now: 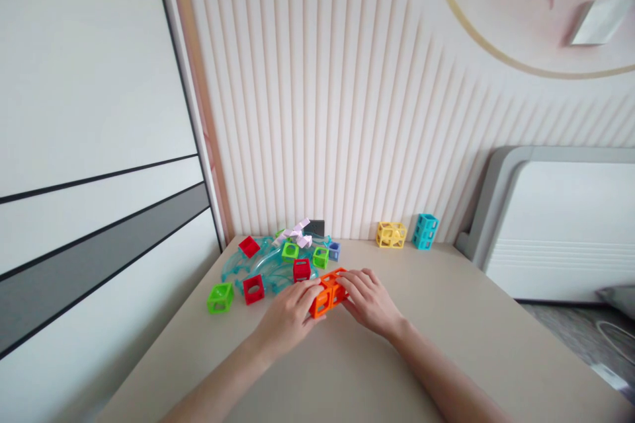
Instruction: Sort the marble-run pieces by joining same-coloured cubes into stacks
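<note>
Between my two hands is a row of joined orange hollow cube blocks [327, 296], lying at a slant over the table. My left hand [292, 310] is closed on its near left end, thumb low and fingers on top. My right hand [370, 297] grips the far right end, its fingers over the upper side. Part of the orange blocks is hidden under my fingers. Just beyond them sits a red cube block [301, 269]. Another red cube block [253, 289] and a green cube block [220, 298] lie left of my left hand.
Clear teal track pieces [270, 268] are heaped at the back left, with several green, red and blue cubes and lilac pieces [295, 234] among them. Near the ribbed wall stand a yellow block group [391, 235] and a teal block stack [425, 232]. A white cabinet [99, 211] borders the left.
</note>
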Tool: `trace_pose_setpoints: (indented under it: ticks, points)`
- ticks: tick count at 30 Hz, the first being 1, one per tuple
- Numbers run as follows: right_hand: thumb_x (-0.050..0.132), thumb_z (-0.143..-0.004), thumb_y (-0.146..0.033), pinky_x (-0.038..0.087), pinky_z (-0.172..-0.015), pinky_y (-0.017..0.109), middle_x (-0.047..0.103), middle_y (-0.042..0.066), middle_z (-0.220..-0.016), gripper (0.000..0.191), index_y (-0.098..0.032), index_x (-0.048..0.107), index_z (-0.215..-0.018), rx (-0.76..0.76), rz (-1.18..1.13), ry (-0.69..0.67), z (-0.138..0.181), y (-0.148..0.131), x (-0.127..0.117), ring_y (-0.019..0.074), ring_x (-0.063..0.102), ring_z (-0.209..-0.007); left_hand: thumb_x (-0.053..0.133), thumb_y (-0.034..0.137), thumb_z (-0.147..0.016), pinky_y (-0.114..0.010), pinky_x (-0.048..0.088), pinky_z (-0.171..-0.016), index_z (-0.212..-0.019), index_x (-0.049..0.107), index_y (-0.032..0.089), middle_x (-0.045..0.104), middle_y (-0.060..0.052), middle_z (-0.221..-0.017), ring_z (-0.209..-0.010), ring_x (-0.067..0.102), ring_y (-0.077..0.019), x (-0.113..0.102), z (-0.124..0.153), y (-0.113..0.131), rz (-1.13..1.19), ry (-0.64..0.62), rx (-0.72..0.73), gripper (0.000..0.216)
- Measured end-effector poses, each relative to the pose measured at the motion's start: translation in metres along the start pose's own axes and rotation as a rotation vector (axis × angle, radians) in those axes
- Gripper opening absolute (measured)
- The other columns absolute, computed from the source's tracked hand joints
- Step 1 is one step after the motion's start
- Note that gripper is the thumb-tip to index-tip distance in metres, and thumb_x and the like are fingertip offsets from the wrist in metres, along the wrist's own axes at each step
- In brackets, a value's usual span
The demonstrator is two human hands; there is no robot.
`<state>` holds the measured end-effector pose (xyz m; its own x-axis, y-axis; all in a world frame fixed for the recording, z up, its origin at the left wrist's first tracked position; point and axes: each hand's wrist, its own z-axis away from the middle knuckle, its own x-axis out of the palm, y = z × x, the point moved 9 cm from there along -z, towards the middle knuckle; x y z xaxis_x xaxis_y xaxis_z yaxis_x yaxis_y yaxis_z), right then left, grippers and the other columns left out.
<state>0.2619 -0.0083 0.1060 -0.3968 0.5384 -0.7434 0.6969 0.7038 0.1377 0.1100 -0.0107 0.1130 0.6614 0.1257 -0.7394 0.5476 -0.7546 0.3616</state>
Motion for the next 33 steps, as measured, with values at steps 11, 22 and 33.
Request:
trace_pose_setpoints:
  ticks: [11,22,33]
  points:
    - [0.058,-0.093,-0.034,0.055,-0.084,0.037,0.069,0.013,-0.111,0.049,-0.019,0.042,-0.138,0.326,-0.318,0.086,0.009,0.007,0.004,0.0241,0.066,-0.097,0.069,0.058,-0.079,-0.048,0.041,-0.111,-0.115,0.068,0.023,0.053,-0.014,-0.143,-0.135,0.047,-0.0347,-0.032,0.032,-0.038,0.647,-0.13,-0.346,0.051]
    - [0.057,-0.096,-0.023,0.049,-0.088,0.039,0.067,0.013,-0.122,0.05,-0.024,0.044,-0.144,-0.025,-0.059,0.075,-0.001,-0.035,-0.007,0.024,0.061,-0.112,0.08,0.053,-0.072,-0.045,0.045,-0.107,-0.116,0.069,0.021,0.048,-0.013,-0.142,-0.128,0.053,-0.0333,0.012,0.03,-0.006,1.063,-0.232,-0.464,0.056]
    - [0.057,-0.097,-0.027,0.048,-0.081,0.036,0.067,0.012,-0.121,0.043,-0.027,0.05,-0.14,0.052,-0.039,0.063,-0.002,-0.031,0.005,0.0225,0.063,-0.1,0.053,0.044,-0.094,-0.036,0.052,-0.101,-0.104,0.071,0.022,0.058,-0.009,-0.13,-0.122,0.057,-0.025,0.02,0.028,-0.027,0.723,0.028,-0.448,0.03]
